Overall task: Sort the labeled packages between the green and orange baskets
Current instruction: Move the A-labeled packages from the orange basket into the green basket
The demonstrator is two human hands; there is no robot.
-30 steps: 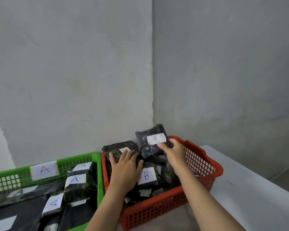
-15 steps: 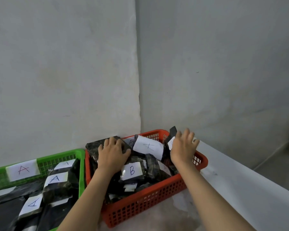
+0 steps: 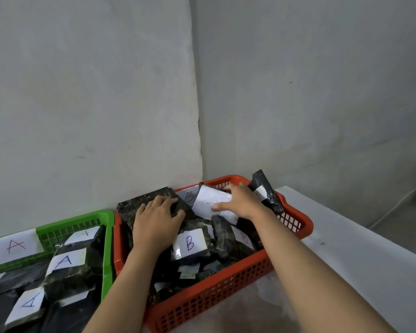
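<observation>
The orange basket (image 3: 298, 228) holds several dark packages, one with a white label B (image 3: 190, 243). My left hand (image 3: 157, 224) lies on a dark package (image 3: 135, 207) at the basket's back left, its fingers curled over the package's far edge and its thumb at the side. My right hand (image 3: 241, 203) grips a package with a large white label (image 3: 209, 200) at the back of the basket; the mark on that label is faint. The green basket (image 3: 107, 236) to the left holds packages labelled A (image 3: 66, 260).
A black package (image 3: 265, 193) leans upright against the orange basket's right rim, just behind my right hand. A paper sign A (image 3: 15, 246) hangs on the green basket's wall. Both baskets stand in a wall corner on a white table (image 3: 358, 260), which extends to the right.
My right hand let go of the black package it held up, which now leans at the right rim, and moved left onto the white-labelled package. My left hand stayed on its package.
</observation>
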